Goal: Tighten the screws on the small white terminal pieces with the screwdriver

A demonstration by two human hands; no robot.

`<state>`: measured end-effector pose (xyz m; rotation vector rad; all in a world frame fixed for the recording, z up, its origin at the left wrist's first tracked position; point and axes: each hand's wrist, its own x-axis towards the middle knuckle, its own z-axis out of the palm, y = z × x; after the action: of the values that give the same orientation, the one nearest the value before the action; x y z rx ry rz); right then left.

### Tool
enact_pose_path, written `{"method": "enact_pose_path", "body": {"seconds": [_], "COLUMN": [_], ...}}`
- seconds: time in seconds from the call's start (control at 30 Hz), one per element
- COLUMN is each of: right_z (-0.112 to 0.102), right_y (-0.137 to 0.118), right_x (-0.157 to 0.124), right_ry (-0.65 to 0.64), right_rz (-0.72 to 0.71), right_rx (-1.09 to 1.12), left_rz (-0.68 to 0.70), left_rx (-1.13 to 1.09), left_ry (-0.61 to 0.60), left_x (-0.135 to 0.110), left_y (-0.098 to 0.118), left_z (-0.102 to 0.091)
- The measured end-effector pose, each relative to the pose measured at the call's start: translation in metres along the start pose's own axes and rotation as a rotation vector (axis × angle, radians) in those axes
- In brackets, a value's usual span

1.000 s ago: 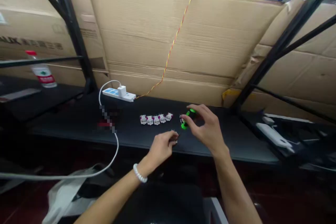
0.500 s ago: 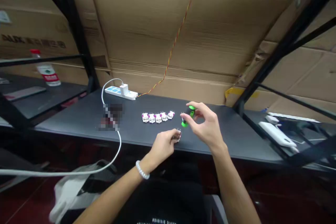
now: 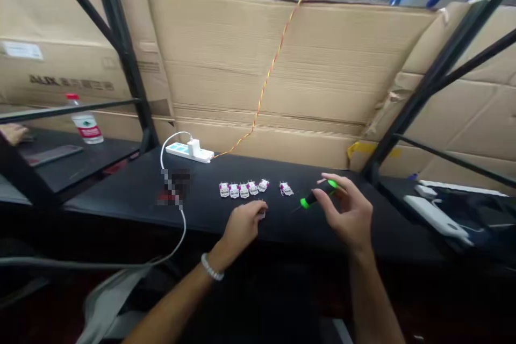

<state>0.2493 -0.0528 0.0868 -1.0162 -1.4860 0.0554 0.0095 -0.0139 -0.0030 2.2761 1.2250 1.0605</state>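
My right hand point(image 3: 350, 210) holds a small screwdriver with a green and black handle point(image 3: 318, 196) above the black table point(image 3: 133, 193), its tip pointing left and down. My left hand point(image 3: 242, 224) rests at the table's front edge, fingers pinched on a small white part point(image 3: 261, 210). A row of several small white and pink parts point(image 3: 243, 189) lies just behind the left hand. One more such part point(image 3: 286, 189) lies apart, between the row and the screwdriver.
A white power strip point(image 3: 189, 151) with a plugged charger and white cable sits at the back left. Cardboard boxes point(image 3: 262, 64) wall the back, with black rack posts point(image 3: 124, 59) on both sides. A bottle point(image 3: 84, 121) stands on the left table; white devices point(image 3: 435, 215) lie at right.
My right hand has carried the screwdriver to the right, away from the single part, which now lies uncovered on the table. The left hand keeps its pinch on the small part.
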Motion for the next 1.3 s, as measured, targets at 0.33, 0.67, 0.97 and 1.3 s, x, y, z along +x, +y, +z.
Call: {"method": "enact_pose_path", "body": {"seconds": [0.33,0.67,0.97,1.3], "right_z": [-0.015,-0.027,-0.032,-0.038], "right_y": [0.015,0.016,0.014,0.010], "right_x": [0.000,0.001,0.003,0.003], "right_ry": [0.077,0.084,0.078,0.037], "right_rz": [0.036,0.013,-0.008,-0.048], "right_rx": [0.056,0.057,0.056,0.059], "left_rz": [0.056,0.052,-0.045,0.048], "left_rx": [0.332,0.364,0.531,0.523], "left_ry": [-0.250,-0.248,-0.335,-0.318], "left_x": [0.063,0.110,0.124,0.058], "left_y": [0.016,0.005,-0.020,0.016], "left_z": [0.020,0.023,-0.014,-0.016]}}
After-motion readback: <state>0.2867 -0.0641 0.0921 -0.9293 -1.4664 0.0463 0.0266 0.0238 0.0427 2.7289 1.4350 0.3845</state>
